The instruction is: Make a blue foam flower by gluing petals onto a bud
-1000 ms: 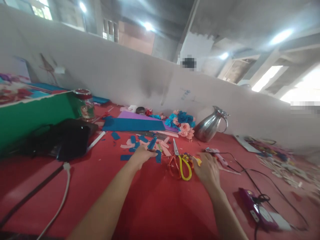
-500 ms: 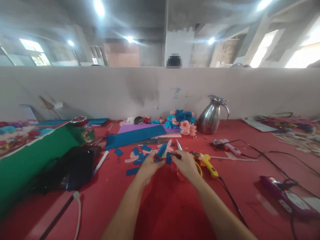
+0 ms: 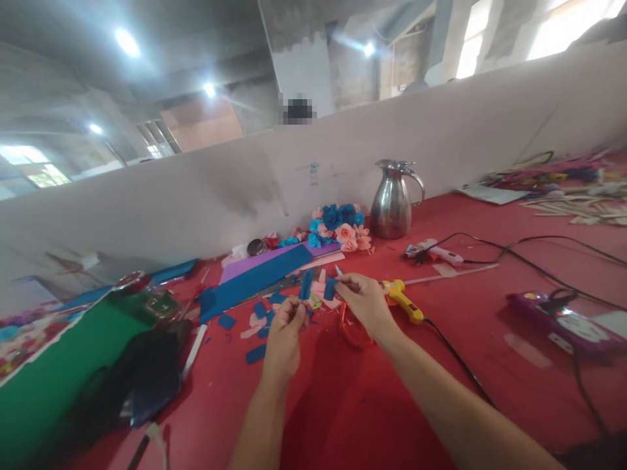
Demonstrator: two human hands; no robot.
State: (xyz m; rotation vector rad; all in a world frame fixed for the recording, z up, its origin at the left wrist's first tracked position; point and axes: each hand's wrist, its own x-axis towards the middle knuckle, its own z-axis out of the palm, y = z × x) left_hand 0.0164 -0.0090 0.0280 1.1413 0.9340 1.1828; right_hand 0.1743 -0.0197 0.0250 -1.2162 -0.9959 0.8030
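Note:
My left hand is closed, holding a narrow strip of blue paper upright between thumb and fingers. Between the fingertips of my right hand is a small blue paper piece, just to the right of the strip and apart from it. Scissors with red-orange handles lie under my right hand, their tip showing beyond my fingers. Cut blue scraps and pink scraps are scattered left of and behind my hands.
Behind the scraps lie a long blue sheet and paper flowers. A metal jug stands by the partition. To the right are a yellow glue gun, a pink glue gun, cables and a purple power strip. A green box stands left.
The camera view has tilted and swung right. My hands have moved slightly apart, and the strip in my left hand now stands more upright. Both hands keep their blue pieces.

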